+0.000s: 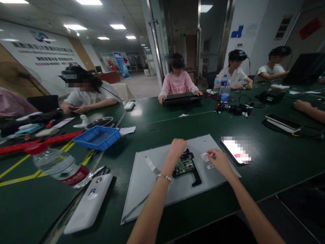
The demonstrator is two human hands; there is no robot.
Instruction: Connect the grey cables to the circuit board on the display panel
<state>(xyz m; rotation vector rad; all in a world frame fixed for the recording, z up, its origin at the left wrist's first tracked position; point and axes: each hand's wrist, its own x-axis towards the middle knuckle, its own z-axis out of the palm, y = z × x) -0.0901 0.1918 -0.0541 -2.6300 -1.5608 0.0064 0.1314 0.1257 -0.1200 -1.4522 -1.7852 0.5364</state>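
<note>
Green table (162, 126) carries my flat grey panel (144, 179); blue tray (100, 137), bottle (61, 166), lit phone (236, 150) stand around, my left forearm (155, 203) crosses it. Mid-panel, black bracket (197, 179) holds green circuit board (186, 165). My left hand (177, 148) curls, contents hidden; right (218, 160) narrows at whitish label (204, 156), grip unclear.

Green circuit board (185, 164) lies on grey panel (180, 191).

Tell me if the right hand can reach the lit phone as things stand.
Likely yes: the lit phone lies close beside the right hand, just off the grey panel, and nothing visible stands between them. That hand is at a small white label, though.
</note>
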